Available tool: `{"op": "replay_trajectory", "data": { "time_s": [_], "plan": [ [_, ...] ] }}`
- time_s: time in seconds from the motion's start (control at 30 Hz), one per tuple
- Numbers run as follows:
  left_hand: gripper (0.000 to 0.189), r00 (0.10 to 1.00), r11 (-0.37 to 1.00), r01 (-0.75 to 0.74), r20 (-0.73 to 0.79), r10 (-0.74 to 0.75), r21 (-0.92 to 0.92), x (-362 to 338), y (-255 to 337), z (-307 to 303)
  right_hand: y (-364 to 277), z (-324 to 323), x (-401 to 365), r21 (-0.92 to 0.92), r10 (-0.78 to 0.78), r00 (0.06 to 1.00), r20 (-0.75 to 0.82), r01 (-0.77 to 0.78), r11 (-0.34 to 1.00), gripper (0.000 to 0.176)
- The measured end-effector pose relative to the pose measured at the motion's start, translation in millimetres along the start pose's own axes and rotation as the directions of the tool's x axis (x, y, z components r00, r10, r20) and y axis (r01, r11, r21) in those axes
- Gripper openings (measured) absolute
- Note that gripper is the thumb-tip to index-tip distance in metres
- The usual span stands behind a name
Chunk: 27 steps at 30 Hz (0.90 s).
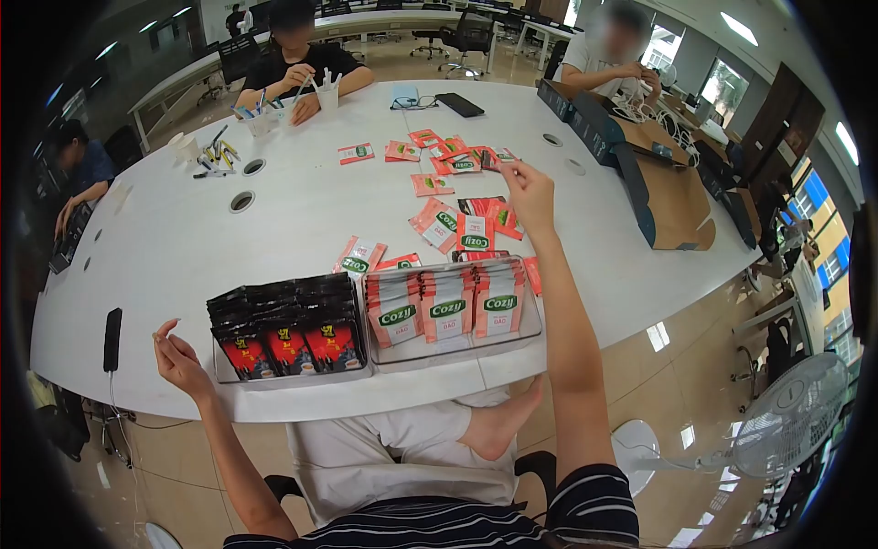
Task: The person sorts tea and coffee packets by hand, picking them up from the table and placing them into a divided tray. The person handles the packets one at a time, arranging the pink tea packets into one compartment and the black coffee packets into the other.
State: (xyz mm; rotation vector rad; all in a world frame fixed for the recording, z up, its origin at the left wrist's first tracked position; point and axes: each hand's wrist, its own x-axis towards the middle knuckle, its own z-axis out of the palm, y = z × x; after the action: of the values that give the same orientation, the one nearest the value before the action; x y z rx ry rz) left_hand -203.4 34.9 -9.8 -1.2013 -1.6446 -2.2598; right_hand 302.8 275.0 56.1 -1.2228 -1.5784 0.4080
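My right hand reaches over the far part of the sachet pile, its fingertips pinched at the edge of a red-and-white Cozy sachet. My left hand is raised at the table's near left edge, fingers loosely curled and apart, with nothing visible in it. Close beside it, a clear container holds rows of black-and-red coffee sachets. Adjoining on the right, another clear container holds upright Cozy sachets in three columns. Loose Cozy sachets lie scattered behind the containers.
Opened cardboard boxes and white cables are at the right, near a seated person. Another person handles items at a white cup. Pens, table holes, phones and a fan are around.
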Motion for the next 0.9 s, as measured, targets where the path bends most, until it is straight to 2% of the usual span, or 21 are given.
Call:
{"op": "replay_trajectory", "data": {
  "time_s": [0.07, 0.17, 0.27, 0.4, 0.53, 0.6, 0.7, 0.73, 0.8, 0.83, 0.9],
  "plan": [
    [0.039, 1.000, 0.998, -0.029, 0.007, 0.028, 0.048, -1, 0, -2, 15, -6, -3, -0.234, -0.115, 0.993, -0.022, 0.107, 0.966, 0.019],
    [0.037, 0.996, 0.993, -0.090, 0.026, 0.089, 0.074, -1, 2, 1, 29, -17, -2, -0.173, -0.071, 0.988, -0.133, 0.048, 0.984, 0.017],
    [0.036, 0.994, 0.989, -0.113, 0.023, 0.111, 0.094, -3, 5, 1, 26, -30, -1, -0.212, -0.029, 0.987, -0.158, -0.005, 0.977, 0.018],
    [0.035, 0.994, 0.990, -0.111, 0.014, 0.110, 0.092, 0, 4, 2, 28, -32, -3, -0.232, -0.043, 0.985, -0.168, 0.003, 0.973, 0.023],
    [0.034, 0.992, 0.992, 0.125, 0.009, -0.125, -0.015, 37, 14, 14, 35, -31, -1, -0.294, -0.043, 0.988, -0.151, -0.003, 0.956, 0.031],
    [0.031, 0.963, 0.967, 0.249, 0.123, -0.241, -0.051, 65, 16, 25, 40, -32, -1, -0.324, -0.050, 0.987, -0.150, -0.001, 0.946, 0.034],
    [0.028, 0.972, 0.987, 0.133, 0.207, -0.113, -0.086, 79, 11, 67, 41, -31, -2, -0.324, -0.023, 0.994, -0.106, -0.013, 0.946, 0.037],
    [0.027, 0.966, 0.976, 0.152, 0.234, -0.112, -0.157, 82, 2, 78, 36, -30, -3, -0.293, -0.013, 0.996, -0.091, -0.014, 0.956, 0.037],
    [0.028, 0.952, 0.919, 0.240, 0.260, -0.160, -0.313, 87, -33, 93, 33, -28, -4, -0.245, -0.028, 0.998, -0.052, 0.014, 0.970, 0.037],
    [0.029, 0.940, 0.899, 0.311, 0.241, -0.242, -0.308, 82, -45, 98, 35, -27, -5, -0.226, -0.050, 0.998, -0.026, 0.043, 0.973, 0.037],
    [0.029, 0.877, 0.835, 0.460, 0.299, -0.375, -0.301, 70, -60, 99, 40, -25, -4, -0.235, -0.069, 0.995, 0.066, 0.083, 0.968, 0.038]
  ]
}}
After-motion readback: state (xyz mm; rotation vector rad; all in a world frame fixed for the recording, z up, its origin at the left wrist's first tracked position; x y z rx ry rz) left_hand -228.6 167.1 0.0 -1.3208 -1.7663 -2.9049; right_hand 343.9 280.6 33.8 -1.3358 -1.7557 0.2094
